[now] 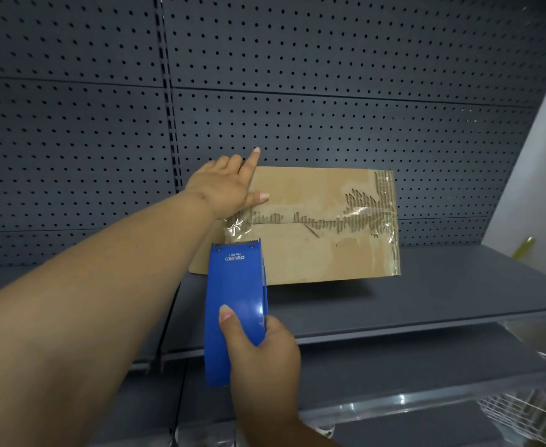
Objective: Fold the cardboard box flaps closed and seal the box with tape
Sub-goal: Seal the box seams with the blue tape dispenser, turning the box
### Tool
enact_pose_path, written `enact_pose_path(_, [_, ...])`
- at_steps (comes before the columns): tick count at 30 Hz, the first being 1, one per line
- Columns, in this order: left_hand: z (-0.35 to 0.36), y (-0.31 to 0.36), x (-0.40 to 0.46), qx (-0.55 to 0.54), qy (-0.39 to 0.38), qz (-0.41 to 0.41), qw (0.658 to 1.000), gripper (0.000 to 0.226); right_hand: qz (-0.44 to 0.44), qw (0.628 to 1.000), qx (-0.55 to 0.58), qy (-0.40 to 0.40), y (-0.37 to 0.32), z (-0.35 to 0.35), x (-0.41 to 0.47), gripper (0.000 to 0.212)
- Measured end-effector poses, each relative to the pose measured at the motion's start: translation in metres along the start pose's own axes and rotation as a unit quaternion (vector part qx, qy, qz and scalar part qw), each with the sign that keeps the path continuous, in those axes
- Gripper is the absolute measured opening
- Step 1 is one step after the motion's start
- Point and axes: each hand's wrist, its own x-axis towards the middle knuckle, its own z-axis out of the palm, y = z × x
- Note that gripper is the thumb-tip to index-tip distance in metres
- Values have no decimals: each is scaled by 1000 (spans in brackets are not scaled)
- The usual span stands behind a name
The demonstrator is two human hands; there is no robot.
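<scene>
A flat brown cardboard box [313, 224], flaps closed, rests on a dark grey metal shelf [426, 295] against grey perforated pegboard [329, 75]. The left hand [223, 185] presses splayed on its left end; the right hand [265, 353] grips a blue plastic tape dispenser [234, 301] marked "deli No.801" at the seam.

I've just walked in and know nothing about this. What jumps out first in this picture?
The bright blue plastic tape dispenser in the lower centre stands out, gripped by the right hand with its toothed end at the near left of the box top. Behind it, a worn brown cardboard box with torn, old-taped flaps sits on a dark grey metal shelf. The left hand presses on the box's far left corner.
</scene>
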Motion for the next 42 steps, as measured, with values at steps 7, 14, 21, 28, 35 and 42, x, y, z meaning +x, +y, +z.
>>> enact_pose_path(7, [-6,4,2,20,-24,-26,999,82,2,999,38,-10,-8,-8,-2,24])
enact_pose_path(14, [1,-7,10,11,-33,-35,999,82,7,1000,6,-3,-6,-5,18,27])
enact_pose_path(21, [4,-13,17,-103,-50,-53,992,80,5,1000,-4,6,-4,2,25,28])
enact_pose_path(28, [1,-23,12,-255,-74,-56,963,86,10,1000,-17,-3,-2,6,23,27])
enact_pose_path(35, [-7,-34,12,-341,-62,-70,935,75,20,999,-35,-7,-1,1,22,28])
enact_pose_path(42, [0,-29,13,-408,-9,-109,906,37,42,999,-28,-12,-3,0,21,29])
